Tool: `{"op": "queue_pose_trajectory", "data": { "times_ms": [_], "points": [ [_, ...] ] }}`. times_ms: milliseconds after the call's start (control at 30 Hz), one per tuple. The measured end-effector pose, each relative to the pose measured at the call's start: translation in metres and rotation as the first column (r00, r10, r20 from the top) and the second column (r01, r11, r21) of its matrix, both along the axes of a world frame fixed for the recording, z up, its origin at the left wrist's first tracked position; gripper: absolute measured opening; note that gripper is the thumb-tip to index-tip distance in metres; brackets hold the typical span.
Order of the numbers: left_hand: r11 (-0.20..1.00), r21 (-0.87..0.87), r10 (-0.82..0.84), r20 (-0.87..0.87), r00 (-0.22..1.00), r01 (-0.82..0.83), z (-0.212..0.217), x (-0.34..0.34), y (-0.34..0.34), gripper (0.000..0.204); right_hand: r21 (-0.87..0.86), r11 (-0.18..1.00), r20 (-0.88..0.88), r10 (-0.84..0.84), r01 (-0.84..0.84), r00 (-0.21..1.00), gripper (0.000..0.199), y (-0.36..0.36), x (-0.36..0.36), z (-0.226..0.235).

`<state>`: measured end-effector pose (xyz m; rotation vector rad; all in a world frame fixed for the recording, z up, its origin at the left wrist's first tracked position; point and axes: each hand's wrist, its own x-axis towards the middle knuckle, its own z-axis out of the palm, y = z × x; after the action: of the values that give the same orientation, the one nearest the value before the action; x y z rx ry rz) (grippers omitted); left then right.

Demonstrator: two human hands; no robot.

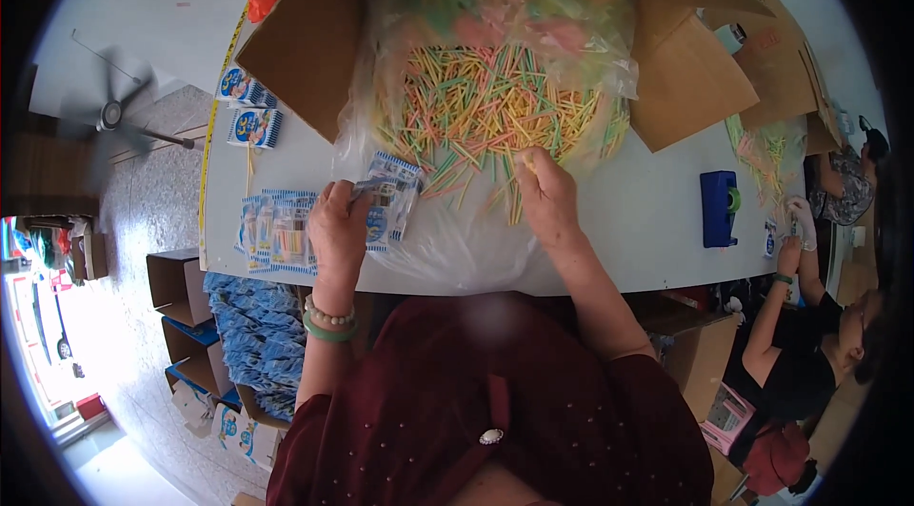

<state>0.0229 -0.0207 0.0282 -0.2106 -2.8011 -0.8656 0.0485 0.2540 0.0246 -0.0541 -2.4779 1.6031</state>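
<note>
A big heap of thin pastel sticks (505,111), pink, yellow and green, spills from a clear plastic liner (457,249) in a cardboard box. At the heap's near edge, my right hand (547,197) is closed, with a few sticks poking out below its fingers. My left hand (336,225) pinches the edge of a small blue-and-white packet (369,188). Under and beside it lie more blue-and-white packets (400,197). Left of that hand, a pile of clear-fronted packets (279,232) shows coloured sticks inside.
Two blue packets (253,127) lie at the table's left edge. A blue tape dispenser (719,209) stands on the right. Box flaps (305,39) rise around the heap. Below left, a carton holds many blue packets (255,339). A co-worker (804,316) works at the far right.
</note>
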Motion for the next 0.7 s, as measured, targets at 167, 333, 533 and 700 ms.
{"op": "queue_pose_trajectory", "data": {
  "times_ms": [167,333,533,700],
  "points": [
    [0.975,-0.224,0.017,0.021,1.000,-0.012,-0.007,-0.004,0.004,0.028,0.744,0.666,0.230,-0.175,-0.057,0.957,0.014,0.001,-0.016,-0.017],
    [0.961,-0.274,0.032,0.011,0.999,-0.028,-0.013,0.003,0.015,0.061,0.743,0.663,0.231,-0.117,-0.098,0.966,0.013,-0.006,-0.024,-0.021],
    [0.962,-0.271,-0.081,-0.236,0.968,0.014,0.007,0.013,0.025,0.048,0.270,0.962,0.299,-0.123,0.040,0.946,0.009,0.025,-0.013,-0.026],
    [0.871,0.429,-0.316,0.119,0.941,0.238,0.010,0.020,0.068,0.021,-0.532,0.846,0.287,0.223,-0.038,0.932,0.012,0.008,0.000,-0.005]
  ]
}}
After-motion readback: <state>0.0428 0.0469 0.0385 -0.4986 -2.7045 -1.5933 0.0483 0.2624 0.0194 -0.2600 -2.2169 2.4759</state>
